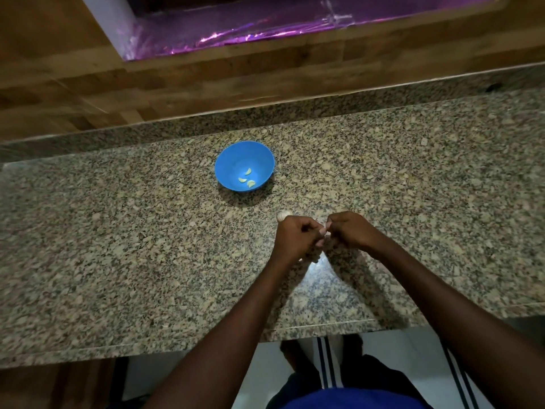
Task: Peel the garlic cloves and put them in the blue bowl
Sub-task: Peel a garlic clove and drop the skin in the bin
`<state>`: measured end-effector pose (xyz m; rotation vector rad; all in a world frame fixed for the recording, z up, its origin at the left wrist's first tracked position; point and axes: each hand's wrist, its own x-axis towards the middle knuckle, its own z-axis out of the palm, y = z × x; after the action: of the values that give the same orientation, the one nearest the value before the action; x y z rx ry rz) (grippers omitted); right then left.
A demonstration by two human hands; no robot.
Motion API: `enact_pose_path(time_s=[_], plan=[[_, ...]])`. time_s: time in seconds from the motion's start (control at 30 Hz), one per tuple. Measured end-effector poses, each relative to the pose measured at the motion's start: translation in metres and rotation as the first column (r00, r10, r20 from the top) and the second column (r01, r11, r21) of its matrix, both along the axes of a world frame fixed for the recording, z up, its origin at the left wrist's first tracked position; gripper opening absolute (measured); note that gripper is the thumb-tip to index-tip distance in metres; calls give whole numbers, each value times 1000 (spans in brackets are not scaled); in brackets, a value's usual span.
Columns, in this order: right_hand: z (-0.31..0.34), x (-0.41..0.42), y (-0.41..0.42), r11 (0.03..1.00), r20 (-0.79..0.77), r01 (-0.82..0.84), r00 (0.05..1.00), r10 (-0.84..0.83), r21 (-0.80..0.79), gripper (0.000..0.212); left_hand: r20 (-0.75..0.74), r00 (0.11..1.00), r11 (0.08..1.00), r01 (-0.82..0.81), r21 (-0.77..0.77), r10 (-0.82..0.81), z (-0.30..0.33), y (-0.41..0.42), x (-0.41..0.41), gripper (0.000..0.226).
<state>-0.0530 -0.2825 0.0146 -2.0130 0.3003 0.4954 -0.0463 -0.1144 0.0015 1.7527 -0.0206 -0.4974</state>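
Observation:
A blue bowl stands on the granite counter and holds three peeled, pale green garlic cloves. Nearer to me, my left hand and my right hand meet fingertip to fingertip, both curled round a small garlic clove that is almost hidden between them. Just beyond my left knuckles lies part of a whitish garlic bulb on the counter.
The speckled granite counter runs the full width, with its front edge close to my body. Behind it rises a wooden wall with an opening lined in purple foil. Tiled floor shows below the counter edge.

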Motion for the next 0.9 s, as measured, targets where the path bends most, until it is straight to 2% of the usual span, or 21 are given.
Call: enact_pose_path(time_s=[0.13, 0.2, 0.23, 0.27, 0.33, 0.4, 0.47, 0.53, 0.6, 0.67, 0.73, 0.8, 0.9], plan=[[8, 3, -11, 989, -162, -8, 986, 33, 148, 32, 160, 985, 983, 34, 181, -64, -1, -5, 5, 11], [8, 3, -17, 977, -194, 20, 981, 22, 210, 26, 122, 991, 985, 27, 172, -49, -3, -7, 9, 12], [7, 2, -18, 976, -163, 29, 987, 7, 217, 24, 63, 998, 989, 16, 146, -26, -4, -9, 11, 12], [7, 2, -19, 984, -79, 3, 997, 11, 177, 24, -12, 1000, 993, -5, 115, 7, -3, -11, 13, 12], [5, 0, -20, 994, 163, -86, 982, 96, -64, 21, -200, 978, 998, -64, 9, 65, -1, -16, 16, 14], [4, -1, -19, 955, 304, -102, 934, 188, -279, 20, -360, 930, 991, -107, -78, 73, -1, -19, 19, 15], [2, -2, -18, 934, 363, -88, 905, 220, -346, 20, -452, 890, 990, -111, -87, 60, -1, -21, 20, 14], [-1, -5, -18, 934, 389, -60, 898, 205, -353, 19, -458, 888, 991, -103, -91, 50, -3, -21, 20, 13], [-5, -6, -20, 970, 361, -22, 926, 112, -244, 21, -369, 926, 994, -97, -48, 72, -5, -23, 19, 10], [-10, -7, -21, 998, 230, 49, 972, -55, 32, 25, -260, 960, 994, -102, 26, 105, -8, -24, 18, 12], [-17, -6, -24, 955, 77, 141, 983, -166, 261, 24, -229, 963, 990, -139, 34, 143, -9, -27, 17, 13], [-22, -4, -27, 907, -21, 206, 977, -213, 369, 18, -241, 955, 984, -176, 4, 172, -11, -28, 15, 11], [-28, -4, -33, 849, -125, 284, 959, -255, 445, 10, -299, 937, 979, -201, -44, 179, -12, -26, 12, 14]])
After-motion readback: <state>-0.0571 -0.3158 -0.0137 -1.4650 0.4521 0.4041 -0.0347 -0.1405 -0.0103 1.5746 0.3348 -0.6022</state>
